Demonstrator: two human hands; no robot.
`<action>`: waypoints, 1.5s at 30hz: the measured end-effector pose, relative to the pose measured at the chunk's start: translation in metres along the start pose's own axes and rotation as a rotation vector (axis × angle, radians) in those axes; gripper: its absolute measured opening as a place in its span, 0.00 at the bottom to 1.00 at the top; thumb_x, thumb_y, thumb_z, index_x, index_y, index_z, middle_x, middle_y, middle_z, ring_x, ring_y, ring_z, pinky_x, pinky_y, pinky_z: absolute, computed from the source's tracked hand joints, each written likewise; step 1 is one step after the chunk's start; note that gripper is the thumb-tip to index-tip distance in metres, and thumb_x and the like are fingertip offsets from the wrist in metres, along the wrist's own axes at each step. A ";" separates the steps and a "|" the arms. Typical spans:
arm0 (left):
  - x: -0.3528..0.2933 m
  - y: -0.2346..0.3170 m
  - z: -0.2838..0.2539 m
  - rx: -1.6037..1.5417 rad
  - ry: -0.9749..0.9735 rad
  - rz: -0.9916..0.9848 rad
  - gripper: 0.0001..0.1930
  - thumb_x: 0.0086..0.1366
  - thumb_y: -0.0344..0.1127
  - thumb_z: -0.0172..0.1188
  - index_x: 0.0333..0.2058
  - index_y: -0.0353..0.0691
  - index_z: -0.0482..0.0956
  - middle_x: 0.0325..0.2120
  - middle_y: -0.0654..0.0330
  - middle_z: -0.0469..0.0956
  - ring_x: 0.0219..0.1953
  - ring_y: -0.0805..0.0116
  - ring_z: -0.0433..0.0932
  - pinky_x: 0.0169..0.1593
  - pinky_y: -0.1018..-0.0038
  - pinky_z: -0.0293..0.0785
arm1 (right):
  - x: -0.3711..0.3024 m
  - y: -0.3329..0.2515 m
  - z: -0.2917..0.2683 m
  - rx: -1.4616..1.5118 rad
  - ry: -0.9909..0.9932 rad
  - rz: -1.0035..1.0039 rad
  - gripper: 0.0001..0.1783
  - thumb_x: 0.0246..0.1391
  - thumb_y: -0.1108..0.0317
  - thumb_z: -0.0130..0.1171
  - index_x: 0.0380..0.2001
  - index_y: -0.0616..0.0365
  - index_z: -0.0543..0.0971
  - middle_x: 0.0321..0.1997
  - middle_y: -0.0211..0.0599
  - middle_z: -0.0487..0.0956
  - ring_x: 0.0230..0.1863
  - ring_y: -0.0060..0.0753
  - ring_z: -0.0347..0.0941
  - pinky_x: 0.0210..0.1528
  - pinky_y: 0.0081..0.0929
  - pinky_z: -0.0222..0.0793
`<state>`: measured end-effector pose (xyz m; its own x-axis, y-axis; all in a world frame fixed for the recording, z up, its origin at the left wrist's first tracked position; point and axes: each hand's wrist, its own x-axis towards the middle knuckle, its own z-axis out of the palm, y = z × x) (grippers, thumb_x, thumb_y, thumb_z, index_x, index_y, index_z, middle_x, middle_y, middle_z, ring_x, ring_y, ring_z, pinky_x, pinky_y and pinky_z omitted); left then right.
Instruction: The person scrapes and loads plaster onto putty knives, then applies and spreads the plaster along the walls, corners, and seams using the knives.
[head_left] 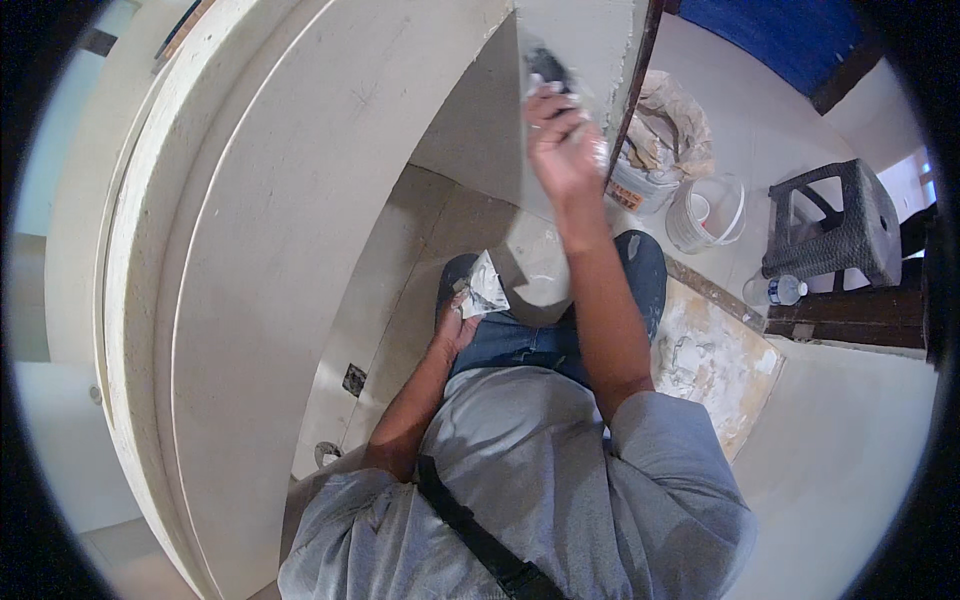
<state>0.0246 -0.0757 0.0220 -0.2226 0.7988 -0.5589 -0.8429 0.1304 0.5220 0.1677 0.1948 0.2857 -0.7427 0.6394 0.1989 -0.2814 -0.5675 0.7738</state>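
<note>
Plaster work on the pale wall (300, 200) goes best with the blade held flat and drawn in even strokes. At 12 o'clock the right hand (560, 140) is closed on a dark-handled putty knife (545, 68) pressed to the wall. At 9 o'clock of the lap, the left hand (455, 325) grips a smeared scraper (485, 285). At 2 o'clock stand 2 buckets (700, 210), then a wicker stool (835, 220); a bottle (775, 290) lies on the floor.

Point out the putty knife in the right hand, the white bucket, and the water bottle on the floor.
Putty knife (547, 66), head view, on its dark handle above the fingers.
White bucket (722, 222), head view, on its outer wall.
Water bottle (772, 291), head view, on its clear body.
</note>
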 end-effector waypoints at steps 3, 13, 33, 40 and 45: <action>0.002 0.000 -0.003 -0.005 0.076 -0.028 0.17 0.66 0.38 0.48 0.50 0.38 0.71 0.44 0.58 0.77 0.44 0.65 0.78 0.45 0.71 0.78 | -0.035 0.004 0.025 0.156 -0.019 0.026 0.27 0.40 0.80 0.57 0.48 0.71 0.67 0.45 0.48 0.68 0.39 0.39 0.72 0.33 0.25 0.81; 0.009 -0.004 -0.012 -0.064 0.007 -0.026 0.17 0.66 0.38 0.48 0.50 0.38 0.71 0.43 0.58 0.78 0.42 0.65 0.79 0.42 0.72 0.78 | -0.066 -0.080 -0.115 -0.879 0.291 -0.212 0.16 0.49 0.74 0.54 0.43 0.65 0.74 0.43 0.45 0.76 0.41 0.41 0.75 0.43 0.28 0.78; 0.010 -0.009 -0.013 -0.131 -0.079 0.050 0.16 0.66 0.37 0.47 0.50 0.37 0.71 0.44 0.57 0.77 0.45 0.64 0.77 0.46 0.69 0.76 | -0.043 -0.040 0.032 -0.839 0.158 -0.178 0.21 0.55 0.75 0.46 0.51 0.74 0.61 0.51 0.53 0.67 0.48 0.42 0.69 0.50 0.28 0.75; 0.013 -0.010 -0.016 -0.141 -0.030 0.026 0.16 0.66 0.37 0.48 0.49 0.38 0.72 0.44 0.57 0.77 0.44 0.64 0.77 0.47 0.69 0.75 | -0.109 0.012 0.078 -1.003 -0.040 -0.396 0.21 0.56 0.76 0.46 0.52 0.76 0.63 0.47 0.54 0.69 0.49 0.44 0.69 0.48 0.28 0.76; 0.011 -0.010 -0.013 -0.165 0.003 0.001 0.16 0.65 0.38 0.48 0.49 0.38 0.72 0.43 0.57 0.77 0.43 0.63 0.78 0.45 0.70 0.76 | -0.141 -0.062 -0.040 -1.789 0.507 -0.553 0.14 0.56 0.73 0.51 0.46 0.62 0.70 0.47 0.41 0.74 0.47 0.35 0.73 0.46 0.30 0.76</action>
<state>0.0240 -0.0754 0.0026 -0.2252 0.7970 -0.5604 -0.9116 0.0307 0.4100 0.2651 0.1187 0.1857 -0.3552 0.9055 -0.2321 -0.4627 -0.3861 -0.7980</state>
